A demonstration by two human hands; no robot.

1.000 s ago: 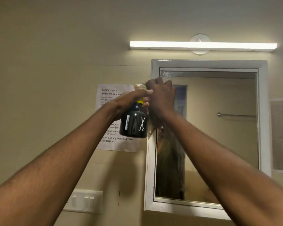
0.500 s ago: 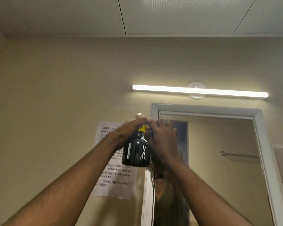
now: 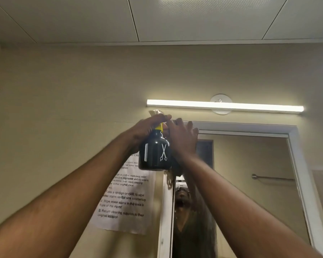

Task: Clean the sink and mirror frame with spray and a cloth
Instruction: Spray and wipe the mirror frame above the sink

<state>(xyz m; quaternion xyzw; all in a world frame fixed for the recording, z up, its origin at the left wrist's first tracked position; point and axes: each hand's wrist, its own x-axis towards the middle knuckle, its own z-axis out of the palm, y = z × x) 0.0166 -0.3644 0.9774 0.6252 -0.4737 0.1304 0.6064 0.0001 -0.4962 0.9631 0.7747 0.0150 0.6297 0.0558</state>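
My left hand point(image 3: 147, 128) grips the neck of the black spray bottle point(image 3: 154, 154), fingers curled over its yellow collar and clear trigger head, holding it upright and high against the wall. My right hand point(image 3: 181, 138) is just right of the bottle with its fingers point(image 3: 191, 127) spread and relaxed, at the top left corner of the white mirror frame point(image 3: 246, 127). A printed paper sheet point(image 3: 123, 203) hangs left of the mirror, and a lit tube light point(image 3: 224, 105) sits above it.

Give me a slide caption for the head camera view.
Left hand holds black spray bottle raised at mirror frame's top corner; right hand alongside.
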